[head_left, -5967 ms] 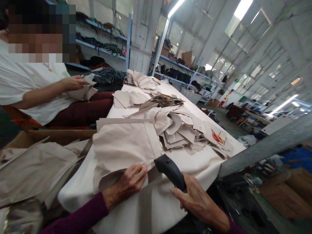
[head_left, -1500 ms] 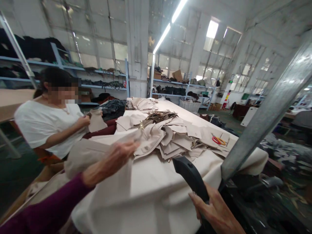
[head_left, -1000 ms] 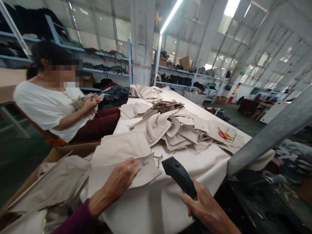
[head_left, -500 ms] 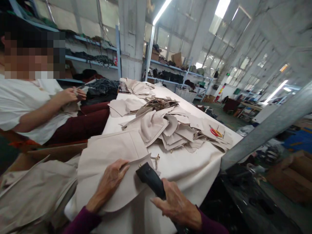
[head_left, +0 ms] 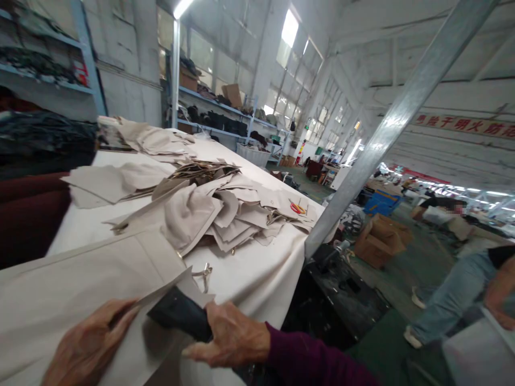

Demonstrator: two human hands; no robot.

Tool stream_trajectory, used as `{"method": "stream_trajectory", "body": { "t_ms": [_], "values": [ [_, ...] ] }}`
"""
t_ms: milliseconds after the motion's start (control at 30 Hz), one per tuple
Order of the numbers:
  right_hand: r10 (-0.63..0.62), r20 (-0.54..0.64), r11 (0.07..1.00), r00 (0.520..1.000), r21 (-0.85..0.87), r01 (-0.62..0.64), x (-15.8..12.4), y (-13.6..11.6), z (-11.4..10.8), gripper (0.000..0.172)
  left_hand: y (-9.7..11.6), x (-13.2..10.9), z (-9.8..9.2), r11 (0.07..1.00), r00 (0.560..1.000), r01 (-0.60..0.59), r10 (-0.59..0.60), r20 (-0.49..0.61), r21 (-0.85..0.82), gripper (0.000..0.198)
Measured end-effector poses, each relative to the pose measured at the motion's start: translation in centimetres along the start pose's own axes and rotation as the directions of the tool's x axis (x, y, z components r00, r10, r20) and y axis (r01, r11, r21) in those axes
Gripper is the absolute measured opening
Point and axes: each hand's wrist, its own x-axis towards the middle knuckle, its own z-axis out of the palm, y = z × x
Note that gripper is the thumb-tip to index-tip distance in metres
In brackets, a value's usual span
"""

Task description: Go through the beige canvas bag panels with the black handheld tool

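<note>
Pale fabric piece (head_left: 132, 348) at the near end of the bench (head_left: 277, 268) — the right hand (head_left: 237, 335), fingers wrapped round the black tool (head_left: 179, 313), holds it at the cloth, while the left hand (head_left: 90, 343) meets its raised edge, pinching or not, I can't tell. Tool-work seems the step, calling next for a steady edge — smooth, matte cloth near curling cut pieces (head_left: 241, 220).

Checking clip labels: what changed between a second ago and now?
The right hand moved the black tool leftward, over the cloth piece at the left hand. The view swung right: only the seated person's trousers show; a person in jeans appears. The right hand still holds the tool; scissors and cloth pile look unmoved.
</note>
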Motion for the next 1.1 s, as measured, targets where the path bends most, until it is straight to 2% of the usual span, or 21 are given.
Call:
{"method": "stream_trajectory", "body": {
  "t_ms": [67,133,167,233,300,367,433,467,500,600,700,833,933,1033,1100],
  "values": [
    [0.018,-0.084,1.000,0.996,0.007,-0.018,0.4,-0.4,-0.6,0.054,1.2,-0.3,-0.6,1.000,0.999,0.007,-0.006,0.037,-0.025,0.031],
    [0.037,-0.216,0.999,0.976,0.021,-0.033,0.8,-1.1,-1.5,0.036,2.2,-0.8,-1.8,0.998,0.999,-0.018,0.020,0.033,-0.063,0.034],
    [0.008,-0.229,1.000,0.973,0.028,-0.001,1.0,-1.5,-2.1,0.028,2.4,-1.1,-2.5,0.996,1.000,-0.014,0.014,-0.008,-0.086,0.037],
    [-0.021,-0.222,0.997,0.975,0.067,0.037,1.0,-2.2,-3.4,0.022,1.8,-2.0,-4.6,0.997,0.979,-0.011,-0.004,-0.202,-0.075,0.040],
    [-0.009,-0.174,0.992,0.985,0.121,0.031,0.4,-2.9,-4.4,0.027,0.3,-3.8,-7.0,0.997,0.907,0.071,-0.080,-0.414,-0.037,0.041],
    [0.001,-0.090,0.984,0.996,0.177,0.015,-0.7,-3.7,-4.9,0.027,-1.6,-6.6,-8.8,0.965,0.798,0.254,-0.249,-0.548,-0.069,0.041],
    [0.004,-0.001,0.979,1.000,0.205,-0.004,-2.0,-4.7,-4.5,0.026,-3.1,-9.4,-9.3,0.887,0.699,0.427,-0.449,-0.557,-0.179,0.039],
    [0.008,0.037,0.978,0.999,0.209,-0.016,-2.5,-5.2,-4.0,0.026,-3.5,-10.6,-9.1,0.847,0.674,0.473,-0.526,-0.519,-0.243,0.039],
    [0.004,0.070,0.978,0.998,0.207,-0.019,-2.9,-5.8,-3.3,0.027,-3.8,-11.5,-8.6,0.817,0.674,0.491,-0.575,-0.462,-0.301,0.039],
    [-0.069,0.147,0.977,0.987,0.209,0.038,-3.0,-7.2,-0.7,0.027,-3.4,-12.7,-6.5,0.795,0.753,0.442,-0.581,-0.309,-0.416,0.040],
    [-0.168,0.201,0.962,0.965,0.248,0.116,-1.5,-8.1,2.1,0.025,-2.4,-12.5,-5.1,0.798,0.805,0.353,-0.525,-0.276,-0.488,0.037],
    [-0.211,0.232,0.947,0.949,0.290,0.140,0.9,-8.8,4.4,0.027,-1.8,-12.4,-5.3,0.799,0.843,0.299,-0.478,-0.248,-0.523,0.032],
    [-0.221,0.221,0.936,0.950,0.323,0.143,2.1,-9.7,4.2,0.027,-1.6,-12.8,-6.1,0.841,0.851,0.311,-0.454,-0.265,-0.443,0.029],
    [-0.199,0.081,0.936,0.977,0.312,0.165,2.5,-10.7,2.1,0.024,-0.6,-13.5,-6.7,0.873,0.874,0.306,-0.416,-0.251,-0.381,0.026],
    [-0.169,-0.003,0.946,0.986,0.281,0.163,2.4,-10.8,0.3,0.023,0.4,-13.9,-6.9,0.883,0.916,0.264,-0.356,-0.186,-0.388,0.025]
  ]
}}
